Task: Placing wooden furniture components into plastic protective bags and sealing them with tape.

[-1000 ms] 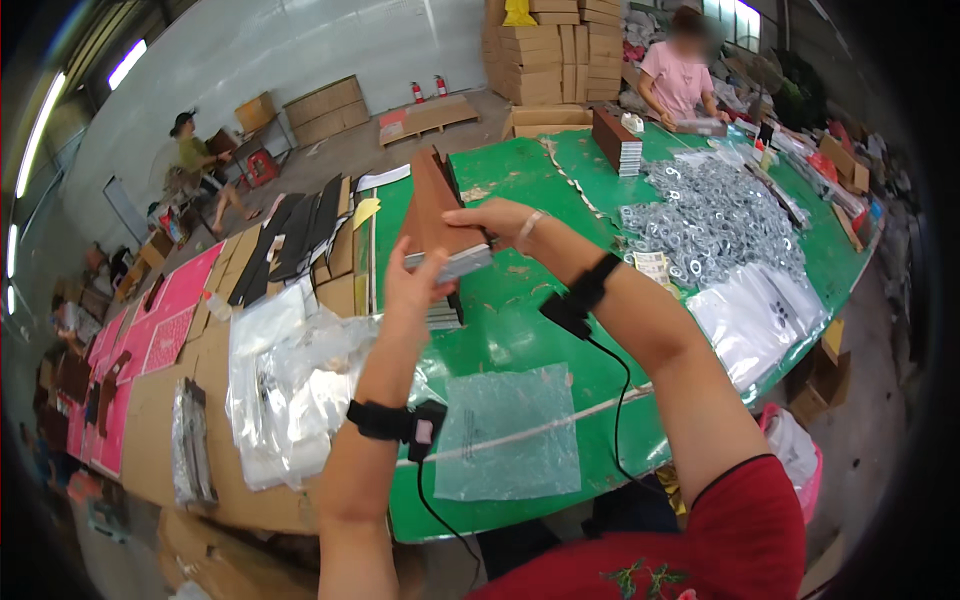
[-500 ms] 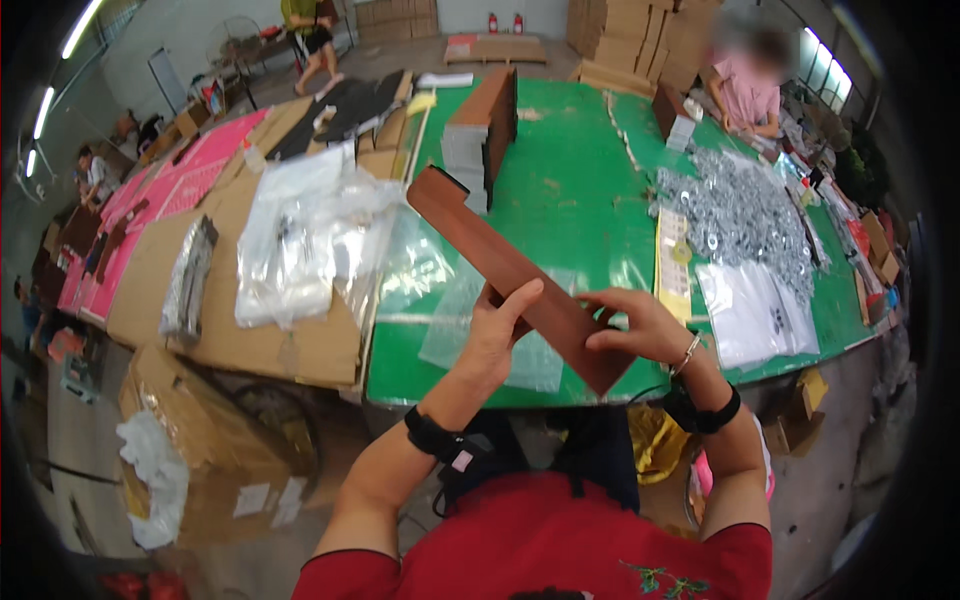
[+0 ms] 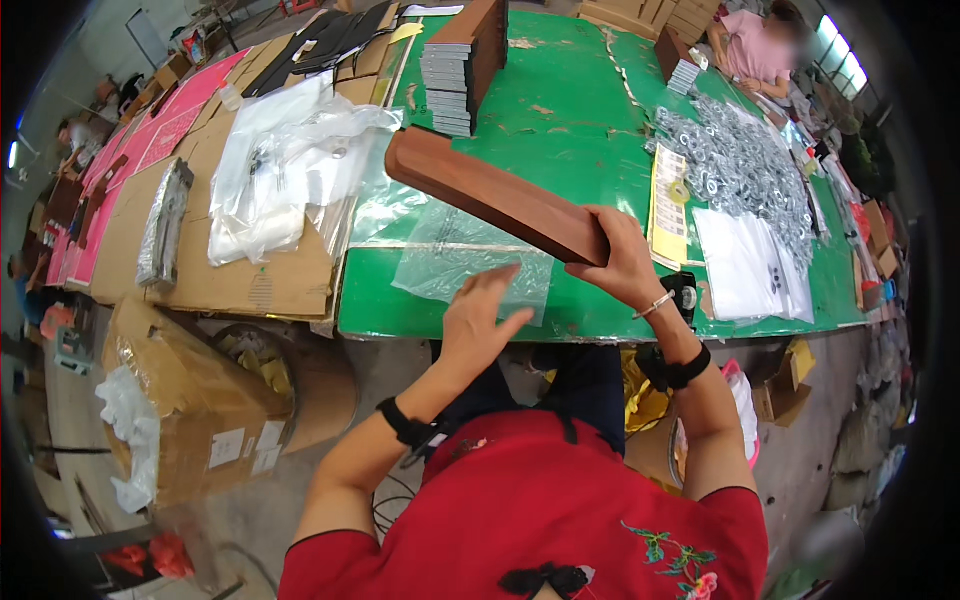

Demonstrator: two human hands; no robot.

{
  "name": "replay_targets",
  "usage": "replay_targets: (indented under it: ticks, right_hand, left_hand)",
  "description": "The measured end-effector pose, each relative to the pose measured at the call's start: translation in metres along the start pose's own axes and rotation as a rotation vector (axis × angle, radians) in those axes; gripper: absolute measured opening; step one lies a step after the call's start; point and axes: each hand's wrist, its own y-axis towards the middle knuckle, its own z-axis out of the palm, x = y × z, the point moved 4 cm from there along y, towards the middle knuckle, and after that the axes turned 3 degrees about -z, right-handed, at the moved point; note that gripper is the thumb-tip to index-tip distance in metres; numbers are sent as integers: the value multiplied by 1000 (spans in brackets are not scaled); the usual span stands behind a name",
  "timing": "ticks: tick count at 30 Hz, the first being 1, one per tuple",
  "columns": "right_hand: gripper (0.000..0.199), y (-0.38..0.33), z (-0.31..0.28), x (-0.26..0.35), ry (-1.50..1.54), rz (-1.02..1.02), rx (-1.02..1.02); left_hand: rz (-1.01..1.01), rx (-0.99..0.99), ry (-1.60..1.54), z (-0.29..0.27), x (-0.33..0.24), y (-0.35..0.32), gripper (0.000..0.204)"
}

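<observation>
Right hand (image 3: 618, 262) clamped around lower end of long brown box (image 3: 495, 196), held tilted above green table (image 3: 590, 120), frame centre. Left hand (image 3: 480, 315) spread flat, fingers extended, resting on clear plastic bag (image 3: 470, 262) at table's near edge. Bag contents not discernible. Second brown box (image 3: 480, 45) upper centre, holding row of grey flat pieces. Pile of small metal parts (image 3: 735, 165) upper right.
</observation>
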Motion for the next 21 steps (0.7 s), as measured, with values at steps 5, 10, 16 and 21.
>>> replay_targets:
  ticks: [5,10,16,21]
  right_hand:
    - [75,19,18,1,82,-157,49]
    - [71,12,59,-8,71,-269,199]
    - [74,8,76,-22,80,-150,419]
    - [74,20,57,-35,306,-58,394]
  left_hand:
    - [161,118,363,30,6,-34,67]
    - [213,136,316,30,7,-45,43]
    - [258,-41,241,27,8,-42,19]
    - [115,-103,54,13,0,-21,10]
